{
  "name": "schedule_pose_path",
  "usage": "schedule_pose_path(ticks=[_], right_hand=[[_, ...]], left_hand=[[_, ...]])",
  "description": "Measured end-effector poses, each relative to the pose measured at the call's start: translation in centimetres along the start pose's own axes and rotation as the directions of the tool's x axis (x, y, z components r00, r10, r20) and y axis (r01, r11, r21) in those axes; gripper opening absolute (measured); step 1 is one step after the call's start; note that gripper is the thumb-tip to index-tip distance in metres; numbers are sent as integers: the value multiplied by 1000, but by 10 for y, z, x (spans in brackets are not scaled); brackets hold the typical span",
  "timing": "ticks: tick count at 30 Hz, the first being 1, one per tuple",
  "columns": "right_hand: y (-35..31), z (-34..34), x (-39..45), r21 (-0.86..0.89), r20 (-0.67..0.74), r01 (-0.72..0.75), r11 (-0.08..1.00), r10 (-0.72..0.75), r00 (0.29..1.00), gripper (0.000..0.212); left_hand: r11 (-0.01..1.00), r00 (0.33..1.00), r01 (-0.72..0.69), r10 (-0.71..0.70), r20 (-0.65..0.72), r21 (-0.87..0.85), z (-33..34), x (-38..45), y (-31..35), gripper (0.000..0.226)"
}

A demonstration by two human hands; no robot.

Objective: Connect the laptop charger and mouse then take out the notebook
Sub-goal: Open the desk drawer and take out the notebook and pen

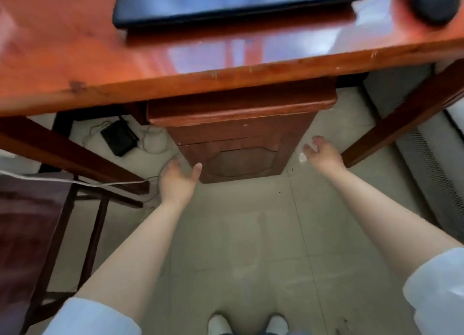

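**Head view: two empty hands reach toward a cabinet under a wooden table**

Head camera looks steeply down over a glossy reddish-orange wooden table [75, 66], its near edge nicked with small pale scratches. On the far side of the top lies one closed laptop [226, 3], a flat dark rectangle with rounded corners and a shiny lid. At the far right sits one dark rounded mouse [434, 3], blurred. Under the table hangs a dark brown wooden cabinet [241, 154] with a thick lip on its drawer front and a carved panel below. On the pale tiled floor [251, 234] to the left lies one small black box [119, 138] with thin cables trailing from it. The notebook is nowhere visible.

Two bare forearms extend forward. The left hand [178, 181] is just beside the cabinet's near left corner, fingers spread apart, holding nothing. The right hand [322, 154] is near its right side, fingers loosely curled and apart, also empty. Two white shoe tips [247, 322] show at the near edge.
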State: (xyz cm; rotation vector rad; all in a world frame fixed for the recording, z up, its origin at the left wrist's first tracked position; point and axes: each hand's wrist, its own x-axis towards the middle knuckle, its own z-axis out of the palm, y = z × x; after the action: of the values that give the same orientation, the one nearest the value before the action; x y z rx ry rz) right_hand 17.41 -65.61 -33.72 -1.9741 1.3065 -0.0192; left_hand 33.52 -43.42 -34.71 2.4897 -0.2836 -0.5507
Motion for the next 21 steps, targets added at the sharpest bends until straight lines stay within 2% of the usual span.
schedule_pose_path(ticks=[3, 5, 8, 10, 12, 14, 18, 21], right_hand=[[13, 35, 49, 112, -133, 55, 992, -40, 990, 47], [17, 53, 81, 159, -244, 105, 982, -64, 968, 52], [20, 74, 114, 336, -403, 225, 915, -76, 912, 79], [24, 80, 127, 441, -473, 273, 855, -37, 880, 87], [27, 81, 135, 493, -473, 286, 822, -23, 881, 88], [26, 79, 138, 481, -459, 265, 836, -18, 888, 85], [24, 78, 137, 492, -444, 217, 843, 29, 895, 78], [21, 77, 136, 640, -400, 198, 743, 102, 911, 77]], left_hand=[[979, 989, -122, 105, -108, -164, 39, 42, -14, 61], [945, 965, -214, 164, -206, -249, 58, 69, -18, 68], [907, 922, -320, 233, -309, -272, 76, 101, -24, 89], [889, 907, -349, 241, -344, -297, 83, 115, -27, 96], [874, 898, -358, 225, -379, -329, 84, 124, -28, 100], [868, 887, -362, 208, -413, -340, 83, 128, -24, 101], [876, 896, -268, 75, -437, -400, 87, 127, -11, 103], [836, 878, -255, -11, -478, -486, 87, 127, -5, 98]])
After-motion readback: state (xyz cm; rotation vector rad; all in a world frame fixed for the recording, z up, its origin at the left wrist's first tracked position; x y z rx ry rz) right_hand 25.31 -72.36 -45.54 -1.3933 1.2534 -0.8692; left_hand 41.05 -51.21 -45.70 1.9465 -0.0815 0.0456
